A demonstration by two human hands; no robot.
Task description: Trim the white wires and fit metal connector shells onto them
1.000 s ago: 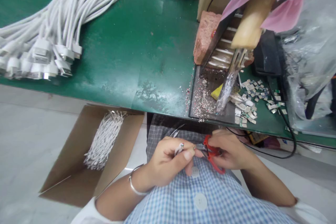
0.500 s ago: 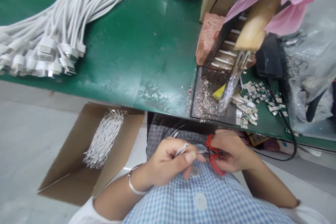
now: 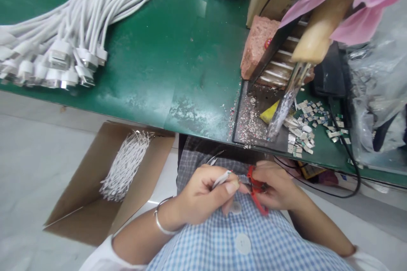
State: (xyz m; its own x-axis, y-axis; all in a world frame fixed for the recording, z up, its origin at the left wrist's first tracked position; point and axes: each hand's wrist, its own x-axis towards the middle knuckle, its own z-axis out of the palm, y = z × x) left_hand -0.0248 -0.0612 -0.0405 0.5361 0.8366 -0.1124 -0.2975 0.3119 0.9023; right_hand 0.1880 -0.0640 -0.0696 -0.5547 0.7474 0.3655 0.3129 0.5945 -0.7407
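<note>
My left hand (image 3: 203, 192) is closed in a pinch on the end of a thin white cable (image 3: 221, 178), held low over my lap. My right hand (image 3: 276, 186) is closed around small red-handled cutters (image 3: 256, 190), whose nose meets the cable end between my fingertips. A silver bangle (image 3: 160, 222) sits on my left wrist. More wire ends (image 3: 212, 159) poke up just above my left hand.
A green bench (image 3: 159, 59) carries a big bundle of white USB cables (image 3: 70, 29) at the left. A soldering iron on a stand (image 3: 295, 72), a brick (image 3: 256, 46) and scattered small connector parts (image 3: 308, 127) lie at the right. An open cardboard box (image 3: 108, 182) of white wire pieces stands below left.
The cutters' handles have drawn closer together in my right hand. Both hands stay together over my lap; the view has shifted slightly.
</note>
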